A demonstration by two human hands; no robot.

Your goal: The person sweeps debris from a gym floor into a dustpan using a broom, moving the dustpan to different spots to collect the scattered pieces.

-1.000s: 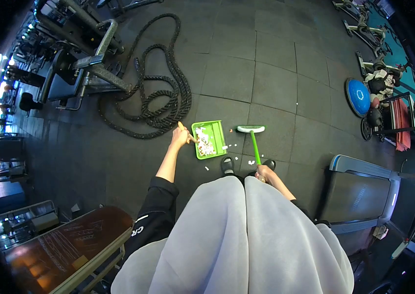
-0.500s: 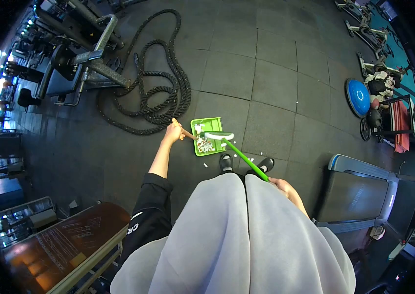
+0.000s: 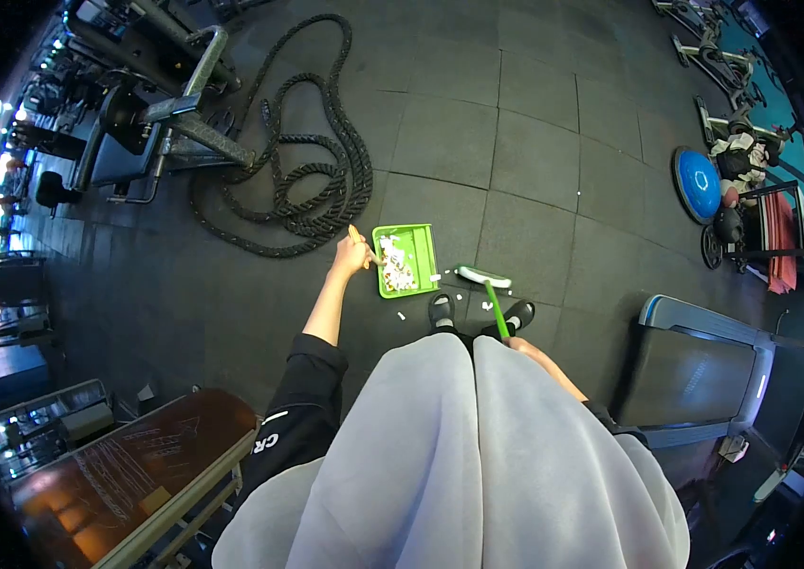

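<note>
A green dustpan (image 3: pixel 424 248) lies on the dark floor with a heap of small white scraps (image 3: pixel 398 267) inside it, a few of them brownish. My left hand (image 3: pixel 351 256) is closed around the dustpan's stick handle, left of the pan. My right hand (image 3: pixel 525 348) grips the green handle of a broom (image 3: pixel 497 311) close to my waist. The white-and-green broom head (image 3: pixel 484 278) is on the floor right of the pan, apart from it. Loose white bits are scattered by the pan's right edge and around my shoes (image 3: pixel 442 308).
A thick black rope (image 3: pixel 354 161) lies coiled beyond the dustpan. Weight machines (image 3: pixel 174 114) stand at left, a brown padded bench (image 3: pixel 136 465) at lower left. To the right are a treadmill (image 3: pixel 696 375) and a blue balance dome (image 3: pixel 699 184).
The broom head has moved from over the dustpan to the floor on its right, nearer my shoes. My left hand and the dustpan have hardly moved.
</note>
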